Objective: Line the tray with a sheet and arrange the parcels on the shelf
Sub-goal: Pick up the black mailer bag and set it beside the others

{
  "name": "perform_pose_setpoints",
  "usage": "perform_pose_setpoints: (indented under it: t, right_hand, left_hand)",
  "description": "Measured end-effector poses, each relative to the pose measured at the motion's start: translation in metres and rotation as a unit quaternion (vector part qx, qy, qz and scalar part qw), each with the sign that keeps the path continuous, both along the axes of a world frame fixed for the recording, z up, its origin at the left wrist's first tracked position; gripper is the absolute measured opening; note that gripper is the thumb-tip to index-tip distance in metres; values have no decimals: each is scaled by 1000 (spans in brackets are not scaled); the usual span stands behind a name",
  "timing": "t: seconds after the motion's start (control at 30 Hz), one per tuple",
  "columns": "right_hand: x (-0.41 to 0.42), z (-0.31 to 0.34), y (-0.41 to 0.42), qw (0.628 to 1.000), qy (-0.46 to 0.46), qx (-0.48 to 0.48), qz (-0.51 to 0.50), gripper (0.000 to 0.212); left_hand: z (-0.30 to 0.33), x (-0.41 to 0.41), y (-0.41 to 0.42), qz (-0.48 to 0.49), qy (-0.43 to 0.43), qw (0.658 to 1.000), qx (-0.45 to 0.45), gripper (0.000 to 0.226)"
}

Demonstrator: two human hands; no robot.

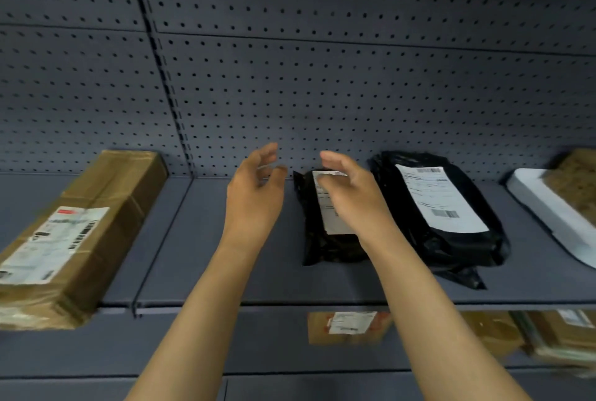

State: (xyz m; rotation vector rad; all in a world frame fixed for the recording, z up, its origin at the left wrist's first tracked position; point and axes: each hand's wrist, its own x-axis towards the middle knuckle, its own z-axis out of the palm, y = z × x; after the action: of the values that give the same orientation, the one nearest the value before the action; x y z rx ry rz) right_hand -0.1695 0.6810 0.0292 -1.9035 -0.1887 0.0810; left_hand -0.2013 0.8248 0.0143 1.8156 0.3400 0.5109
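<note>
bare forearms, no sleeves; seemingly no rings on blurred fingers (269, 152).

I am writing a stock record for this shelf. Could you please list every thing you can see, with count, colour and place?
cardboard box: 1, brown, left end of shelf
small bag parcel: 1, black, shelf middle
large bag parcel: 1, black, right of it
tray: 1, white, far right, brown content
lower boxes: several, brown, shelf below
pegboard: dark blue-grey, behind
left hand: open, empty
right hand: open, over the small bag parcel

grey shelf (225, 271) carries a cardboard box (74, 233), two black parcels (325, 246) (451, 207) — white tray (548, 210) far right.
</note>
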Motion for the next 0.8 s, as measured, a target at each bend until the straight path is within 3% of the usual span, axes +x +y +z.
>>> perform_pose_setpoints:
  t: [0.5, 0.7, 0.8]
  right_hand:
    - [25, -41, -72, 997, -7, -73, -24, 52]
    - [27, -53, -66, 995, 34, -94, -29, 61]
    - [25, -55, -64, 995, 45, -91, -23, 54]
  left_hand:
    - [-43, 37, -67, -57, 105, 992, 30, 56]
    - [-54, 35, -63, -61, 126, 990, 5, 54]
    - [-59, 35, -61, -54, 140, 989, -9, 47]
